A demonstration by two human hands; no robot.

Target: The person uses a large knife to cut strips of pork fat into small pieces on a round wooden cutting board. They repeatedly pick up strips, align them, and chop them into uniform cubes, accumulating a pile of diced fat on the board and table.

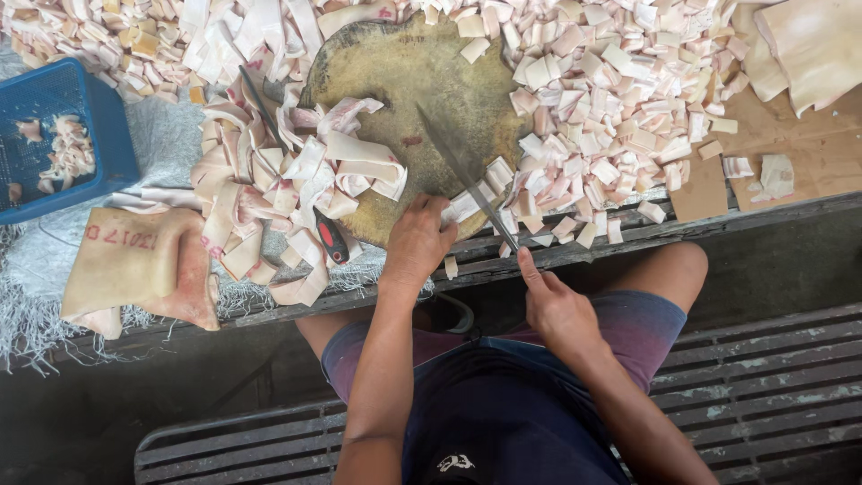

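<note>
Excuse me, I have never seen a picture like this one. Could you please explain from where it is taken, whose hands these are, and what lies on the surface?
There is one picture, from a camera worn on a person's head, looking down. The two bare hands belong to that person, who sits at a low work surface.

The right hand holds a long thin metal knife by its handle end; the blade lies across a round, worn wooden chopping block. The left hand rests at the block's near edge, on pale strips there.

Left of the block lies a heap of long pale pink strips; right of it, a pile of small cut pale squares. A red-and-black handled tool lies among the strips. At far left stands a blue plastic basket.
</note>
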